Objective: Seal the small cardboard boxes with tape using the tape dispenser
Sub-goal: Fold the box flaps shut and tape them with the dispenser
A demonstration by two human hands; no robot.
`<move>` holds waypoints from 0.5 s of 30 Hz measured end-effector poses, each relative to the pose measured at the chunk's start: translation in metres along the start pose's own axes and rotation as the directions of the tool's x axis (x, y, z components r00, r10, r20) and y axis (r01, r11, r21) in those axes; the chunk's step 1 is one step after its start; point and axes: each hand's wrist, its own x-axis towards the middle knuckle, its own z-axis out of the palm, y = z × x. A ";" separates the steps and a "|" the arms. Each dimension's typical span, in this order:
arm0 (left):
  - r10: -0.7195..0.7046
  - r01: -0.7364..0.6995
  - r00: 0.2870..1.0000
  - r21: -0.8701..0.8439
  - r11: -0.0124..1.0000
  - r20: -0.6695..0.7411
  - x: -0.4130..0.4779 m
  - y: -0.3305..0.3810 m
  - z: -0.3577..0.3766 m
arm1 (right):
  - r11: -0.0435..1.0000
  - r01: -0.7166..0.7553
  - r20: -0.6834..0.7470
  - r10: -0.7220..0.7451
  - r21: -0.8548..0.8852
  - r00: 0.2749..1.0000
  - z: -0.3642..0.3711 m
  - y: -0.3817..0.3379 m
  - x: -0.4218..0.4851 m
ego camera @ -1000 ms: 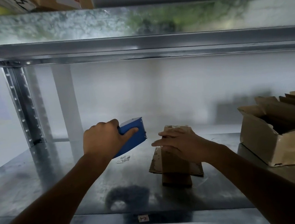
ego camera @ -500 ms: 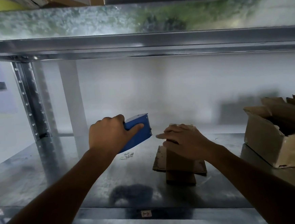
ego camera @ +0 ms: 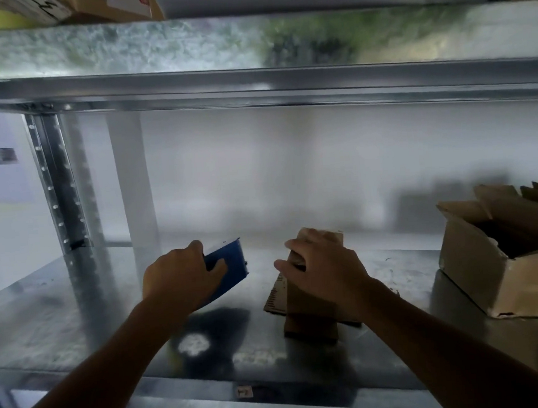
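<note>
Potentially the small cardboard box [ego camera: 308, 310], clasped by the right hand [ego camera: 324, 270], tips if the left hand [ego camera: 178, 280], its grip closed round the tape dispenser [ego camera: 230, 258], drags tape sideways.

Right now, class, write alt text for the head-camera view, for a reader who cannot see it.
A person's left hand grips a blue tape dispenser over a metal shelf, while the right hand holds a small cardboard box standing upright beside it. A larger open cardboard box sits at the right.
</note>
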 end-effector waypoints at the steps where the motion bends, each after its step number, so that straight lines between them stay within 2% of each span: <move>1: 0.009 -0.009 1.000 0.020 1.000 0.002 0.000 0.001 0.001 | 1.000 -0.008 0.010 0.008 -0.008 1.000 -0.002 0.002 0.001; 3: 0.017 -0.018 1.000 0.068 0.998 0.010 -0.003 0.001 0.005 | 0.999 -0.004 0.048 0.006 -0.040 0.999 -0.004 0.003 0.001; 6: 0.002 -0.002 1.000 0.127 0.992 -0.001 -0.005 -0.004 0.013 | 0.999 -0.004 0.027 0.005 -0.039 1.000 -0.004 0.001 0.000; 15: 0.000 0.001 1.000 0.138 0.990 -0.010 -0.006 -0.013 0.026 | 1.000 -0.024 -0.009 0.024 -0.008 1.000 -0.007 -0.012 -0.004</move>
